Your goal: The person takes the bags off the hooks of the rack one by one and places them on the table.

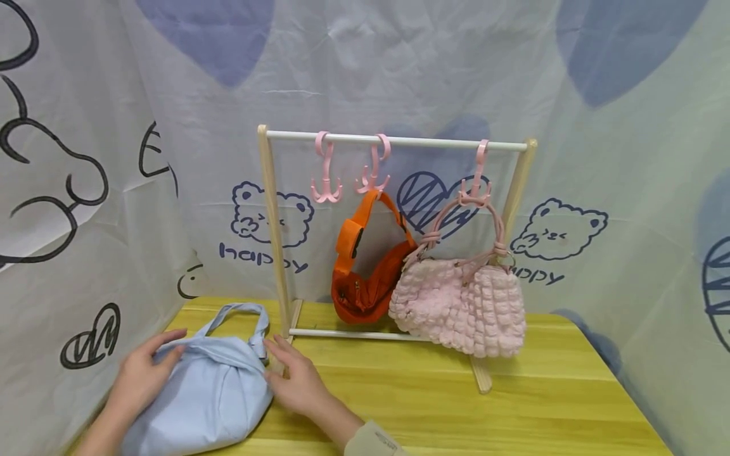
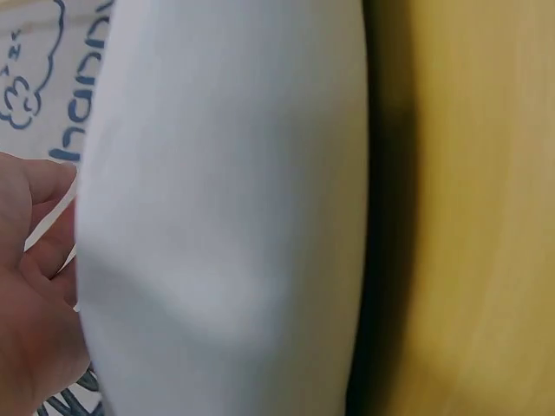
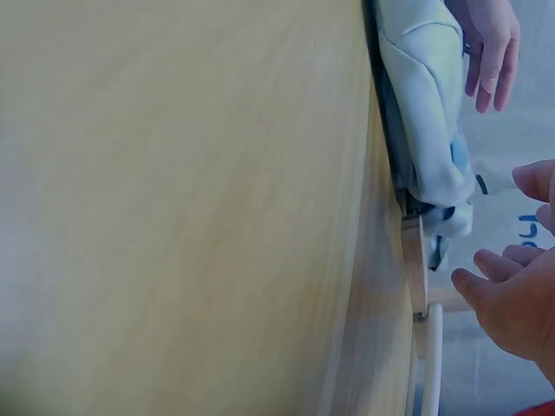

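Centre: rack (image 1: pixel 433 143), three hooks (image 1: pixel 326 168) fitted. Orange bag (image 1: pixel 365 297) hangs mid-frame; pink bag (image 1: pixel 459 307) hangs right of centre. Lower frame: table (image 1: pixel 399 392). Upper frame: printed cloth (image 1: pixel 399 63).

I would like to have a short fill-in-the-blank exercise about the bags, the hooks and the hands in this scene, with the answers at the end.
1. The bag between the left hand and the right hand is light ____.
2. On the white bar there are ____ pink hooks.
3. The orange bag hangs from the ____ hook.
4. In the head view, the pink bag hangs nearest the ____ post.

Missing words: blue; three; middle; right.
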`<action>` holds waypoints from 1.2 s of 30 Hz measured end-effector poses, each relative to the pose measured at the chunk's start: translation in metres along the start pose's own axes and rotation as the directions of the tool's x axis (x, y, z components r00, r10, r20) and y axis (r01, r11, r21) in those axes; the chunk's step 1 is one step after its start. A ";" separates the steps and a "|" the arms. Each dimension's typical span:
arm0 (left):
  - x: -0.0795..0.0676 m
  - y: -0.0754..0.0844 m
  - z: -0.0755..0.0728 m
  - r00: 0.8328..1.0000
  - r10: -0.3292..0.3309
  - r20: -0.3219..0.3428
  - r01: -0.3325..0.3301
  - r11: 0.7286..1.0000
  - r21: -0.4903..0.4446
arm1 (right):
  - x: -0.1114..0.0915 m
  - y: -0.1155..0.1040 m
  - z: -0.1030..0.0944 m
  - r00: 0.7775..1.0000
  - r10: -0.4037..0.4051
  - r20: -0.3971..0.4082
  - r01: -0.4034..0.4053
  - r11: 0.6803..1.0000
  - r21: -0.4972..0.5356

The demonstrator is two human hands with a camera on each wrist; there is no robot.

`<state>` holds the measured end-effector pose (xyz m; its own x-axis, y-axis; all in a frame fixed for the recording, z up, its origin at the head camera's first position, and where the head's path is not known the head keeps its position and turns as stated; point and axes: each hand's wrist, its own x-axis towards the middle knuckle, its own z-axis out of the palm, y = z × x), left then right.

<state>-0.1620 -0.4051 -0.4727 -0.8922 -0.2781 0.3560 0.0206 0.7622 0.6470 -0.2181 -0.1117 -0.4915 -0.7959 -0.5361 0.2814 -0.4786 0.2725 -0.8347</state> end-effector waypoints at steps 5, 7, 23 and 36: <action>-0.009 0.018 0.005 0.999 0.014 -0.044 -0.014 1.000 -0.016 | -0.010 0.006 -0.012 0.998 -0.047 -0.037 0.047 0.999 0.022; -0.012 0.024 0.008 0.997 0.027 -0.073 -0.029 0.999 -0.020 | -0.015 0.008 -0.017 0.997 -0.067 -0.047 0.068 0.997 0.027; -0.030 0.075 0.036 0.971 0.167 -0.174 -0.185 0.978 -0.095 | -0.053 0.014 -0.064 0.993 -0.091 -0.077 0.096 0.993 0.071; -0.024 0.117 0.053 0.940 0.335 -0.065 -0.342 0.928 -0.148 | -0.085 0.026 -0.109 0.969 -0.112 -0.219 0.121 0.992 0.031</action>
<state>-0.1616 -0.2783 -0.4410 -0.8023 -0.0435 0.5953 0.3907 0.7157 0.5789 -0.2034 0.0284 -0.4852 -0.7993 -0.3749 0.4696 -0.5599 0.1810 -0.8085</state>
